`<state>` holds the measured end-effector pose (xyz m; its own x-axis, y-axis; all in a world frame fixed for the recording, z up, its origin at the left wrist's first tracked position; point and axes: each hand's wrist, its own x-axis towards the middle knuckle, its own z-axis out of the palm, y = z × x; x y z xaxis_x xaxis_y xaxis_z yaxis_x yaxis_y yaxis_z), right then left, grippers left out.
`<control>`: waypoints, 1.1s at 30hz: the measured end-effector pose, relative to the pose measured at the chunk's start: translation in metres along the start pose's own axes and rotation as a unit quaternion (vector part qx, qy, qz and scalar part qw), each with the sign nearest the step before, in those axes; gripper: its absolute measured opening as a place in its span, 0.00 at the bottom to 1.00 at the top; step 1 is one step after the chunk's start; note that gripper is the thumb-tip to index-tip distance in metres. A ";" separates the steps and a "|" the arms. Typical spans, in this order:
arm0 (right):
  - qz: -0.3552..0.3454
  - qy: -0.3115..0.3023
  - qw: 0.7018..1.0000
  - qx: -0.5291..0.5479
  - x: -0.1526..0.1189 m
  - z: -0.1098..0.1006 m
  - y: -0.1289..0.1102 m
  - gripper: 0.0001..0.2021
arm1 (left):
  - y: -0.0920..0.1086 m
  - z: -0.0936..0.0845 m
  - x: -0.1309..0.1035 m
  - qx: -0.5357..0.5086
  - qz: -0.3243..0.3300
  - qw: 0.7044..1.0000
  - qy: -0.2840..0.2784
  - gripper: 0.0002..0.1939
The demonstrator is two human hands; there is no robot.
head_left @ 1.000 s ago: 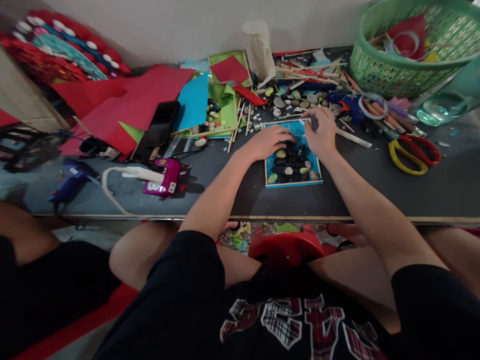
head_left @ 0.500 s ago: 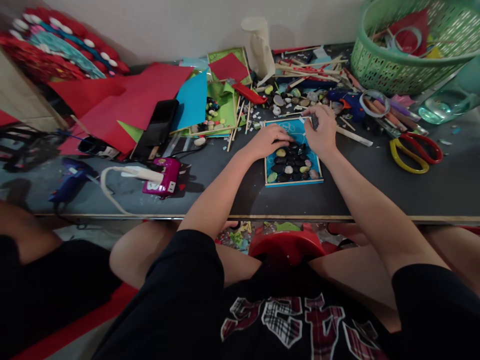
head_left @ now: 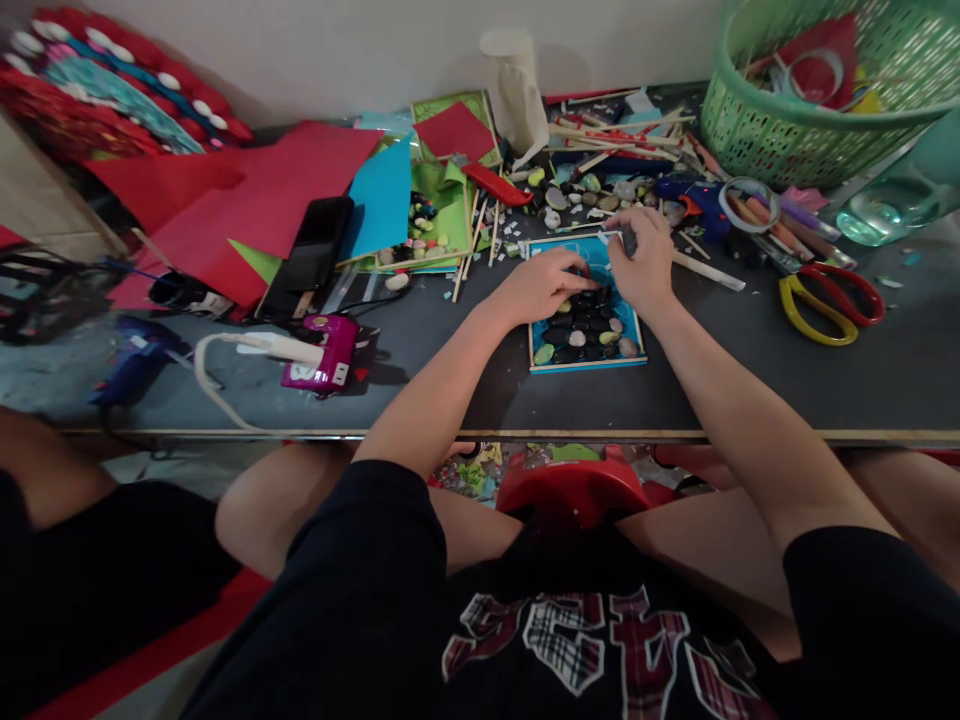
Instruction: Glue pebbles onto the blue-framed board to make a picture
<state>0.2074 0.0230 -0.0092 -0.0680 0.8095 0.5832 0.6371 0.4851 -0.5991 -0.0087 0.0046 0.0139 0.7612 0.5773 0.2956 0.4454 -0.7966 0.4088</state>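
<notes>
A small blue board with a pale stick border lies flat on the dark table. Rows of black pebbles cover its middle and near part, with several lighter stones among them. My left hand reaches over the board's left side, its bent fingertips closed on a black pebble at the far end of the rows. At the far right corner my right hand curls with thumb and fingers close together. A small whitish bit shows by its fingertips, but what it grips is not clear.
Loose stones and wooden sticks lie behind the board. To the right are scissors, a tape roll and a green basket. A purple power adapter, a glue gun and red paper are left.
My left hand has shifted slightly right and toward me, its fingers now over the upper pebbles. The right hand has stayed about where it was.
</notes>
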 end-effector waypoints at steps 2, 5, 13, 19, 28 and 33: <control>0.004 0.003 1.000 0.000 0.000 0.000 -0.001 0.03 | -0.001 -0.002 -0.001 -0.006 -0.013 1.000 0.016 0.19; 0.004 0.010 1.000 0.002 0.000 0.000 -0.001 0.03 | -0.006 -0.004 -0.003 -0.014 -0.038 0.998 0.040 0.20; 0.007 0.017 1.000 0.007 0.000 -0.002 -0.002 0.03 | -0.016 -0.001 0.001 -0.018 -0.028 0.999 -0.036 0.12; 0.002 0.003 1.000 -0.002 0.000 -0.002 -0.004 0.03 | -0.008 -0.001 0.004 -0.013 -0.050 0.998 -0.030 0.11; -0.005 0.005 1.000 0.001 -0.001 -0.003 -0.003 0.03 | -0.011 -0.001 0.002 -0.011 -0.059 0.998 -0.015 0.17; -0.015 0.010 1.000 -0.006 -0.001 -0.001 0.000 0.03 | -0.010 -0.003 0.002 -0.017 -0.030 0.999 -0.039 0.15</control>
<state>0.2082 0.0222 -0.0092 -0.0716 0.7879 0.6116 0.6449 0.5044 -0.5742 -0.0126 0.0141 0.0132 0.7686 0.6073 0.2010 0.4766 -0.7532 0.4534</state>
